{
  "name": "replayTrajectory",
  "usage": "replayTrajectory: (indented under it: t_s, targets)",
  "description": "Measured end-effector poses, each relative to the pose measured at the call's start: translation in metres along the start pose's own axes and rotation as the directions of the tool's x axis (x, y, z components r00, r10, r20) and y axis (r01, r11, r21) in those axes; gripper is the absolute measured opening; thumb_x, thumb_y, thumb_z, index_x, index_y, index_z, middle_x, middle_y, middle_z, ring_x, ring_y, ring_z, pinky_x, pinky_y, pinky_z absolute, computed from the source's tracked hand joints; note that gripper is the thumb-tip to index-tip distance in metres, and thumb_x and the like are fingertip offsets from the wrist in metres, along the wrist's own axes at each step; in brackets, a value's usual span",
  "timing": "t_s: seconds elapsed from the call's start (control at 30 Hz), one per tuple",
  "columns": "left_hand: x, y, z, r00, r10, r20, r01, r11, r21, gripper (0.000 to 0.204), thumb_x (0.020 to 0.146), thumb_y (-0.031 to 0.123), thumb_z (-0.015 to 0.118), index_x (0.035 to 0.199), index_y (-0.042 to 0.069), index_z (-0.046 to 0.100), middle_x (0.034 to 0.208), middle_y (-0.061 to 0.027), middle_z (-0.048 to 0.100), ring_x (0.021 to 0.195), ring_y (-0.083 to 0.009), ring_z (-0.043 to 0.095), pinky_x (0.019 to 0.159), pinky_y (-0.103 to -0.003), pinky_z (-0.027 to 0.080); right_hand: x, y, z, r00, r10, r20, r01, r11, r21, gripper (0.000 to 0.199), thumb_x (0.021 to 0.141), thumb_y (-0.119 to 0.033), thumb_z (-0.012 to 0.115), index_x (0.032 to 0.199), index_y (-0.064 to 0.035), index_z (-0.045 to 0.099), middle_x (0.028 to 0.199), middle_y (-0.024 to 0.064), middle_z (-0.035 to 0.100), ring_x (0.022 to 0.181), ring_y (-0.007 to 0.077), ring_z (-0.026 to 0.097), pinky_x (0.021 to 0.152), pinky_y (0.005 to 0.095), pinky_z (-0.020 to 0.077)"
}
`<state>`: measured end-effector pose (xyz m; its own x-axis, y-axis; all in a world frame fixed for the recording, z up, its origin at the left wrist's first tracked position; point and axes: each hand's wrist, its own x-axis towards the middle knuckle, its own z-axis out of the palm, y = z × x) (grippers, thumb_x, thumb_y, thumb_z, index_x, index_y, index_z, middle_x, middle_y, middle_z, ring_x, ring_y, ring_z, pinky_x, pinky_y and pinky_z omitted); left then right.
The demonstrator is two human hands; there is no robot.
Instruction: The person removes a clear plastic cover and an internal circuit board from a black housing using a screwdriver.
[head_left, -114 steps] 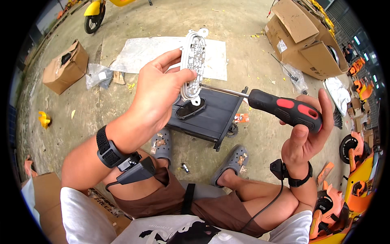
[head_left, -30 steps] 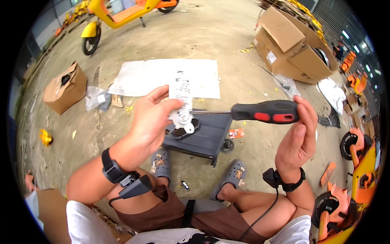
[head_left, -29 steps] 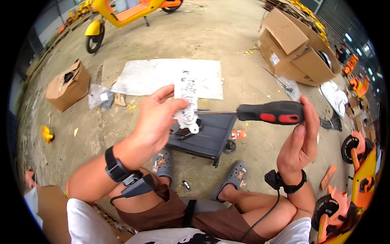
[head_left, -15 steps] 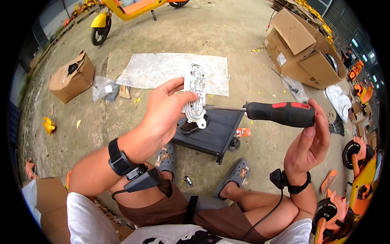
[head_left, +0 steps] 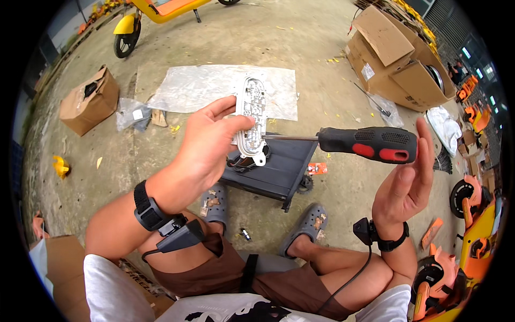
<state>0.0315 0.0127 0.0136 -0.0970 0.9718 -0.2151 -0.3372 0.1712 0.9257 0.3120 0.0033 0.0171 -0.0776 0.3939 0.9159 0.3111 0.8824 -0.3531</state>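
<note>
My left hand (head_left: 196, 145) pinches an oblong silvery lamp unit (head_left: 252, 110) upright between thumb and fingers, its patterned face turned up toward me. A screwdriver (head_left: 370, 145) with a black and red handle lies level, its metal shaft reaching the lamp unit's right edge; the tip's exact seat is too small to make out. At the handle's end, my right hand (head_left: 405, 177) has its fingers stretched out and apart from the thumb, with the handle's butt against the finger side. The fingers are not wrapped round the handle. Black parts show partly behind the lamp unit.
A low black table (head_left: 268, 180) stands beneath my hands. Clear plastic sheeting (head_left: 182, 88) lies on the concrete beyond. An open carton (head_left: 397, 59) stands at far right, a smaller box (head_left: 91, 102) at left. A yellow scooter (head_left: 155, 19) is at the back; orange and yellow parts lie right.
The screwdriver handle has turned, its red patches now facing lower. My right fingers have straightened. The lamp unit sits slightly further left and up in view, still in my left hand.
</note>
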Motion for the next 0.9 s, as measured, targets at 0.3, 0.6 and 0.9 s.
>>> replayTrajectory:
  t_s: [0.3, 0.6, 0.9]
  targets:
    - [-0.001, 0.0, 0.002, 1.0, 0.011, -0.002, -0.011, 1.0, 0.007, 0.038, 0.087, -0.001, 0.061, 0.125, -0.003, 0.055, 0.107, -0.0071, 0.067, 0.092, -0.0138, 0.065, 0.078, -0.032, 0.054, 0.004, -0.003, 0.002, 1.0, 0.003, 0.007, -0.003, 0.999, 0.049, 0.037, 0.1, -0.018, 0.054, 0.133, -0.0028, 0.047, 0.135, 0.0271, 0.05, 0.122, 0.0322, 0.054, 0.105, 0.0434, 0.0418]
    - [-0.002, 0.0, 0.001, 1.0, 0.025, 0.003, -0.025, 0.999, 0.03, 0.037, 0.087, -0.001, 0.06, 0.124, -0.003, 0.056, 0.108, -0.0077, 0.067, 0.094, -0.0142, 0.065, 0.079, -0.032, 0.055, 0.006, 0.0, 0.003, 0.998, -0.068, 0.015, 0.067, 0.997, 0.048, 0.036, 0.101, -0.013, 0.049, 0.134, -0.0007, 0.044, 0.139, 0.0304, 0.046, 0.128, 0.0361, 0.049, 0.106, 0.0457, 0.0408]
    - [-0.004, 0.0, 0.0, 0.996, 0.043, 0.072, -0.046, 0.998, 0.03, 0.038, 0.087, -0.001, 0.06, 0.124, -0.005, 0.055, 0.11, -0.0077, 0.066, 0.095, -0.0141, 0.064, 0.08, -0.032, 0.056, 0.008, 0.0, 0.007, 0.994, -0.1, -0.043, 0.103, 0.99, 0.093, 0.039, 0.098, -0.014, 0.055, 0.132, 0.0004, 0.044, 0.133, 0.034, 0.049, 0.122, 0.0368, 0.054, 0.099, 0.0432, 0.0464]
